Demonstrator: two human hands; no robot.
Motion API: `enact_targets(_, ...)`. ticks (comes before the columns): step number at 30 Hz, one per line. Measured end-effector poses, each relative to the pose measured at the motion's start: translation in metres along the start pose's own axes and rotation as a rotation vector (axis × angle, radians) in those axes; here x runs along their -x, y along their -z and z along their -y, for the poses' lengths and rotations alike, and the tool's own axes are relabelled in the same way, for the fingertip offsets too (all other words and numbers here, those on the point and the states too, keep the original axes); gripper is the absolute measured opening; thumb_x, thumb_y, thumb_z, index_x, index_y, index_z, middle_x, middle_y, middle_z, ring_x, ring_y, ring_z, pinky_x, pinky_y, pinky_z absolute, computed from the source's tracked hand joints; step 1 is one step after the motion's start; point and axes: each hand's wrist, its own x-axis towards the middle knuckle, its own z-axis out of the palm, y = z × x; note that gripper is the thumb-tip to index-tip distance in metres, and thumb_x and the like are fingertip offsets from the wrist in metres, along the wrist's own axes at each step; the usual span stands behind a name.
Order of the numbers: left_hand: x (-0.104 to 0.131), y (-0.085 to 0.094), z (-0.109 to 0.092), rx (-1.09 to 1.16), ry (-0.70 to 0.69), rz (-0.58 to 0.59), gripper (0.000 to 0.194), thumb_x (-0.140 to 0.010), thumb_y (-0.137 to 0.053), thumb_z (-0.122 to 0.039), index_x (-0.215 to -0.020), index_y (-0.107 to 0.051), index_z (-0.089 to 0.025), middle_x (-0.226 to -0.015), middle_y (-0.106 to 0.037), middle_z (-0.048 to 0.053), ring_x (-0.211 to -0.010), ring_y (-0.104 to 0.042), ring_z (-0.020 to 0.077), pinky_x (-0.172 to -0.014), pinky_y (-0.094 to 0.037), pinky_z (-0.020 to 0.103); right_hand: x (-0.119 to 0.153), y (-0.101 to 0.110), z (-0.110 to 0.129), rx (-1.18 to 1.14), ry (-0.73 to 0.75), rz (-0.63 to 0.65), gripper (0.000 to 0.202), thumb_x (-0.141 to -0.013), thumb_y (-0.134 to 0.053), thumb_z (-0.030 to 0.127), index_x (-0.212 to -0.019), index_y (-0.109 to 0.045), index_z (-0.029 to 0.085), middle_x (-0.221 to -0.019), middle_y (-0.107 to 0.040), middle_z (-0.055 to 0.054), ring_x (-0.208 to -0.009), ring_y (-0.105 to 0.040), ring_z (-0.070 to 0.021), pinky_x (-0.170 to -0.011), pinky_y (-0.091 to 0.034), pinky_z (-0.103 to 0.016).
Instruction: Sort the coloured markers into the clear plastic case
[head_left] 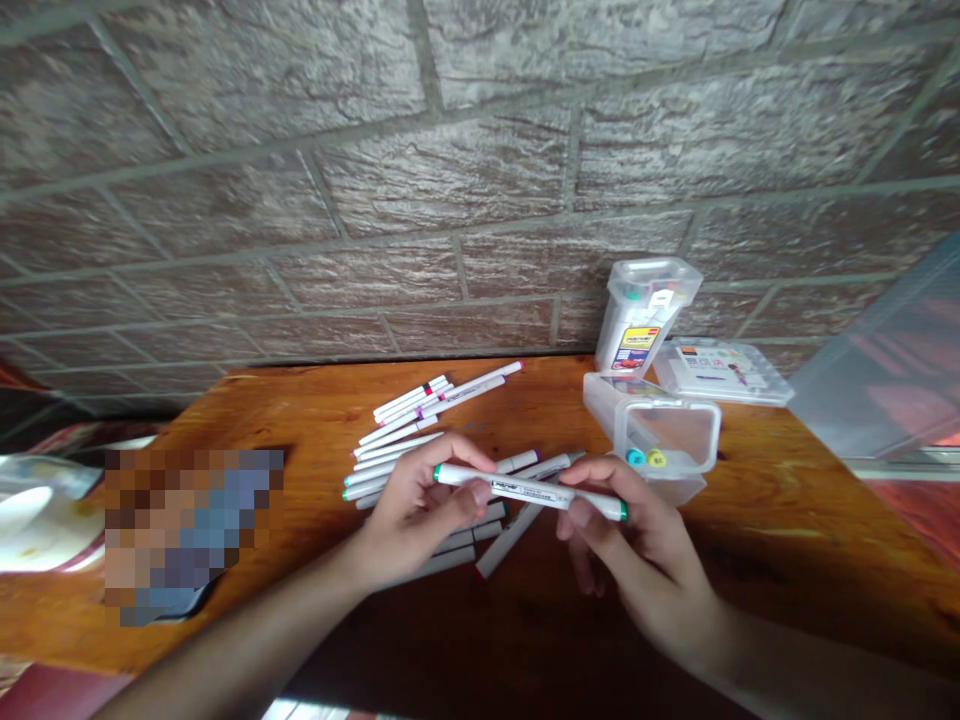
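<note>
A white double-ended marker (pixel 530 490) with green ends is held level above the table, its printed label facing me. My left hand (pixel 427 500) pinches it near the left end between thumb and fingers. Toward the other end, my right hand (pixel 637 540) grips it the same way. Beneath and behind the hands lie several more white markers (pixel 397 430), roughly side by side, with pink, red, purple and green marks. Some of them are partly hidden by my left hand. One loose marker (pixel 510 540) slants under the held one.
An open clear plastic case (pixel 667 410) lies on its side at the right, with a blue-ended and a yellow-ended marker inside. Behind it stand a tall clear marker box (pixel 645 310) and a flat clear case (pixel 720 370). A brick wall (pixel 480 200) borders the wooden table (pixel 787 500).
</note>
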Motion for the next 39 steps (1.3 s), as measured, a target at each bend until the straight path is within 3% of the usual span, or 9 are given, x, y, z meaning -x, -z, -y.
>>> enact_targets(7,0.003,0.000,0.009,0.081,-0.044,0.060,0.025,-0.108,-0.060,-0.042,-0.107,-0.066,-0.017,-0.072,-0.064,-0.002,-0.060,-0.058,0.0107,-0.059,-0.048,0.023,-0.004,0.001,0.003,0.007,0.009,-0.049,0.018,-0.105,-0.070,0.044,-0.104,-0.070,0.026,-0.072,-0.066,0.004,-0.044,-0.059,-0.0067,-0.042,-0.051,-0.015)
enact_targets(17,-0.001,0.000,0.001,-0.082,0.000,0.052,0.029,-0.104,-0.066,-0.045,-0.106,-0.068,-0.016,-0.069,-0.062,-0.003,-0.059,-0.054,0.0100,-0.058,-0.043,0.021,-0.003,0.003,0.003,0.069,0.045,-0.025,0.016,-0.104,-0.071,0.043,-0.105,-0.070,0.027,-0.071,-0.066,0.005,-0.045,-0.058,-0.0065,-0.043,-0.051,-0.014)
enact_targets(25,-0.001,0.000,0.008,0.039,0.028,0.037,0.036,-0.108,-0.059,-0.048,-0.103,-0.069,-0.015,-0.057,-0.049,-0.006,-0.053,-0.048,0.0110,-0.055,-0.038,0.024,-0.004,0.002,0.003,0.032,0.022,-0.040,0.021,-0.106,-0.067,0.045,-0.104,-0.072,0.025,-0.072,-0.067,0.003,-0.045,-0.059,-0.0084,-0.041,-0.052,-0.017)
enact_targets(33,0.001,0.002,0.005,-0.080,-0.003,0.046,0.031,-0.108,-0.059,-0.046,-0.104,-0.070,-0.017,-0.065,-0.055,-0.004,-0.058,-0.049,0.0112,-0.057,-0.039,0.024,-0.004,0.004,0.000,0.085,0.011,-0.023,0.022,-0.108,-0.065,0.045,-0.104,-0.070,0.024,-0.074,-0.066,0.003,-0.046,-0.059,-0.0085,-0.043,-0.050,-0.017)
enact_targets(39,0.001,0.005,-0.003,-0.182,-0.035,0.094,0.019,-0.106,-0.064,-0.038,-0.107,-0.067,-0.019,-0.068,-0.059,-0.004,-0.061,-0.051,0.0117,-0.065,-0.040,0.025,-0.003,0.005,0.001,0.150,0.005,0.011,0.019,-0.108,-0.064,0.043,-0.109,-0.064,0.025,-0.064,-0.055,0.007,-0.046,-0.051,-0.0096,-0.043,-0.044,-0.018)
